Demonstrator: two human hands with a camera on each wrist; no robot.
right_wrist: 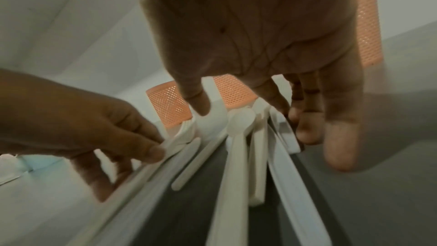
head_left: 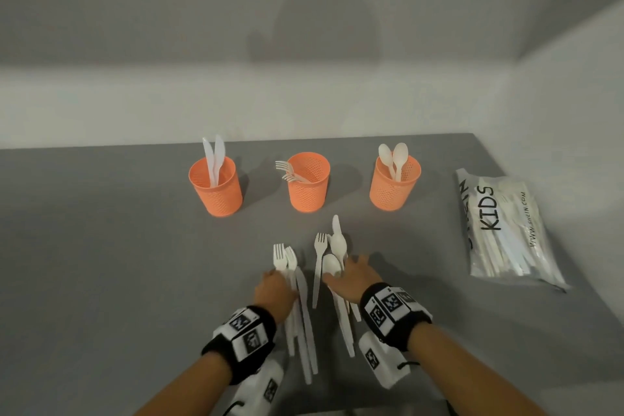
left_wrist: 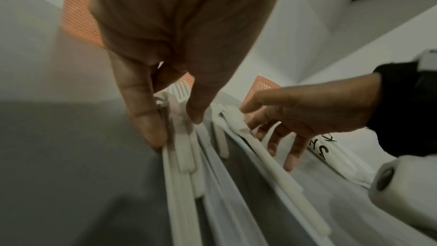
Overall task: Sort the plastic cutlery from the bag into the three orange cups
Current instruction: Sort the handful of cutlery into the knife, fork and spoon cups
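Three orange mesh cups stand in a row: the left cup holds knives, the middle cup forks, the right cup spoons. Loose white cutlery lies in front of them. Two forks and knives lie on the left. A fork, a knife and two spoons lie on the right. My left hand pinches the left forks' handles between thumb and finger. My right hand lies spread over the right group, its fingers touching a handle beside a spoon.
The printed plastic bag, with more cutlery inside, lies on the grey table at the right, close to the wall. The table's back edge meets a white wall just behind the cups.
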